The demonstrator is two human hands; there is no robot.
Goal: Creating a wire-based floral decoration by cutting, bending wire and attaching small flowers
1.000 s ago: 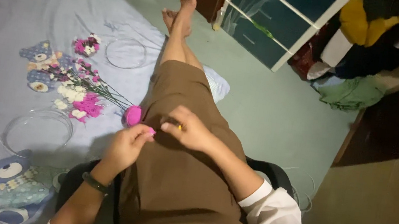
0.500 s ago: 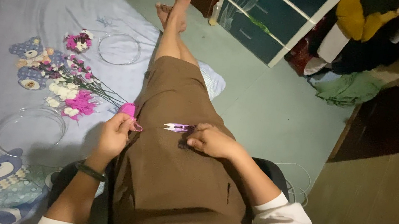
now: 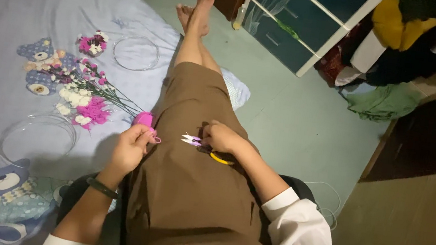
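I see pink roll [image 3: 144, 119], yellow-handled snips [image 3: 213, 153], brown skirt [image 3: 192, 192], white sleeve [image 3: 303, 243], lilac sheet [image 3: 15, 0] with teddy-bear print, pink-white flowers [image 3: 82, 107], teal cabinet [image 3: 298, 21].

A home bedroom: teddy-print bedsheet [image 3: 13, 11] left of left hand [image 3: 130, 150], drawer cabinet [image 3: 303, 27] & clothes pile [image 3: 407, 52] beyond right hand [image 3: 221, 138].
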